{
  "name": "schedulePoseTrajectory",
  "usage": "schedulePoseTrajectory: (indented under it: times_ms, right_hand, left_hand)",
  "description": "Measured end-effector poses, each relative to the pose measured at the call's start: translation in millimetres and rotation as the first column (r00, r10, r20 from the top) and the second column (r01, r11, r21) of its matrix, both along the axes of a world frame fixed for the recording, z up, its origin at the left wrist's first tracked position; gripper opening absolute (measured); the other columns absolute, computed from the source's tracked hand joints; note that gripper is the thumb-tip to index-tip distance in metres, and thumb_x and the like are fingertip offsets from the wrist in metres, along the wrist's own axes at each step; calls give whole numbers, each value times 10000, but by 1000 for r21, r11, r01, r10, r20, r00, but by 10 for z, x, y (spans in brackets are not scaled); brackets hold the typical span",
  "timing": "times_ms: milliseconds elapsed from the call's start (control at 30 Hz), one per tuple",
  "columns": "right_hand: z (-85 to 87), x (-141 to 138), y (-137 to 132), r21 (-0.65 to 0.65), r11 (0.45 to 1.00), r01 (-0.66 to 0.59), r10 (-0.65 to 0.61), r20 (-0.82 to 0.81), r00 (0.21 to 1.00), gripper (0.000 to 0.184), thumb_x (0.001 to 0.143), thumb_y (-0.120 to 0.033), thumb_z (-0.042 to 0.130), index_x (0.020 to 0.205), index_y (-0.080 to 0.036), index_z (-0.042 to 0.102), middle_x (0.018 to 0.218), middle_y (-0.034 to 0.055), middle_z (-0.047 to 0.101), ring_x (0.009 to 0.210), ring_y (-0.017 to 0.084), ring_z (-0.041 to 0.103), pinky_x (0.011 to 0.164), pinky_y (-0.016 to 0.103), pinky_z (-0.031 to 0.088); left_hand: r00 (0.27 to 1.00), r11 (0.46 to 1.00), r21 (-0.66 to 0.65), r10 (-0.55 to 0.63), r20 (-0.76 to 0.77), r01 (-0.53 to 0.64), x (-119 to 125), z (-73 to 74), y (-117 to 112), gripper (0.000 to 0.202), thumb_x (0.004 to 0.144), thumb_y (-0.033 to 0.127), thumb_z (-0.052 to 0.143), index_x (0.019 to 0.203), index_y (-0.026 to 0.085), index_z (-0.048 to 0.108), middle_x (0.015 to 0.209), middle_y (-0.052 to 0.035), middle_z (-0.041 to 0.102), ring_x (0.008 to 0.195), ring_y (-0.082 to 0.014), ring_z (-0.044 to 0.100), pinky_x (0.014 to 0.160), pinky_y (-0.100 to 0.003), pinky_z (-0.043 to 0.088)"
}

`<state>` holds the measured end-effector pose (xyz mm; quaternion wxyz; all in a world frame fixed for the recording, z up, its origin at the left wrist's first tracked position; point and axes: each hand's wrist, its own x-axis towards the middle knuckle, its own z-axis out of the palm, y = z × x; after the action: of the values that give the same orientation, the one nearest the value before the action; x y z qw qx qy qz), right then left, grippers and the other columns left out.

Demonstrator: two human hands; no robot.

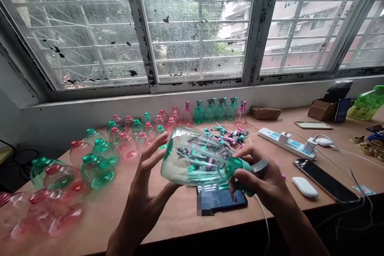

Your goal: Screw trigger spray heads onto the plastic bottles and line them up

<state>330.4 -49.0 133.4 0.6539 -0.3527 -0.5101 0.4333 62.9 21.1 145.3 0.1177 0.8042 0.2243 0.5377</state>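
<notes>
A clear green spray bottle (pixel 195 156) lies tilted in the air over the table, its base to the left and its neck to the right. My right hand (pixel 261 180) grips it at the green spray head (pixel 244 166), whose grey trigger (pixel 259 166) sticks out between the fingers. Around the base, my left hand (pixel 150 180) is spread with fingers and thumb apart; the thumb reaches the bottle's underside, and firm contact cannot be made out. Behind the bottle, loose pink, green and grey spray heads (pixel 228 134) lie in a pile, partly seen through it.
Open pink and green bottles (pixel 102 152) stand in rows at left. Several bottles with spray heads (pixel 222 110) line the wall. A phone (pixel 222 200) lies below my hands. At right are a power strip (pixel 286 144), a black phone (pixel 325 180) and a white case (pixel 305 187).
</notes>
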Motion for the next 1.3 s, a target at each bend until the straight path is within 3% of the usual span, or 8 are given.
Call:
schedulePoseTrajectory:
  times_ms: [233, 433, 633, 767, 933, 1067, 1167, 1300]
  right_hand:
    - [-63, -26, 21, 23, 988, 151, -153, 122, 981, 393, 772, -366, 1017, 1001, -239, 724, 765, -19, 773, 538, 150, 719, 506, 230, 558]
    - [-41, -44, 46, -67, 997, -45, 40, -76, 996, 415, 830, -485, 963, 996, -235, 676, 633, -24, 776, 511, 144, 706, 488, 202, 497]
    - [-84, -47, 55, -26, 992, 121, -120, 47, 992, 405, 782, -422, 1007, 987, -242, 706, 693, -24, 788, 526, 138, 704, 476, 194, 513]
    - [-111, -51, 49, -4, 993, 122, -121, 66, 990, 400, 786, -427, 1004, 996, -244, 717, 712, -17, 790, 557, 149, 724, 482, 197, 515]
    - [-101, -36, 86, -51, 998, -30, 27, -62, 998, 434, 842, -526, 941, 992, -233, 659, 654, -24, 768, 496, 137, 697, 444, 186, 477]
    - [-110, -37, 90, 8, 994, 110, -110, 23, 994, 376, 822, -444, 977, 1000, -244, 714, 729, -31, 769, 567, 142, 740, 518, 205, 541]
    - [-116, -40, 77, 73, 973, 217, -225, 128, 966, 371, 769, -379, 1021, 988, -252, 751, 764, -32, 774, 585, 123, 719, 517, 187, 525]
    - [-101, -53, 91, 19, 999, 29, -29, -6, 1000, 337, 893, -470, 917, 1031, -255, 696, 693, -29, 782, 604, 155, 748, 539, 215, 572]
  left_hand:
    - [990, 992, -46, 109, -87, -114, -1, -9, 3, 481, 967, 543, 750, 1331, 303, 547, 1599, -144, 629, 1508, -393, 578, 1343, -760, 189]
    - [1000, 1000, 10, 4, -15, -3, -13, 2, 59, 450, 1032, 252, 718, 1439, 332, 544, 1705, -74, 516, 1612, -268, 455, 1328, -537, 402]
    - [994, 995, 57, 88, -61, -85, -5, 35, -34, 532, 960, 410, 811, 1402, 276, 546, 1613, -131, 629, 1529, -335, 568, 1391, -676, 128]
    - [998, 998, -1, 65, 19, -65, 1, 36, -27, 356, 976, 392, 794, 1246, 270, 596, 1583, -112, 664, 1503, -307, 601, 1392, -646, 179]
    - [997, 985, 155, 75, 4, -75, 31, 46, 5, 438, 1003, 180, 751, 1391, 290, 580, 1576, -80, 672, 1504, -243, 604, 1387, -557, 272]
    - [987, 990, 57, 133, -88, -128, 32, 39, -31, 545, 940, 429, 829, 1381, 281, 546, 1622, -115, 628, 1525, -299, 581, 1354, -562, 350]
    - [992, 989, -78, 124, -32, -126, 11, 18, -29, 375, 975, 514, 759, 1240, 307, 593, 1602, -75, 655, 1498, -304, 611, 1234, -519, 527]
    - [998, 996, -62, 60, 19, -59, -1, 7, 6, 369, 1039, 392, 710, 1391, 365, 603, 1618, -25, 637, 1516, -254, 592, 1221, -445, 544]
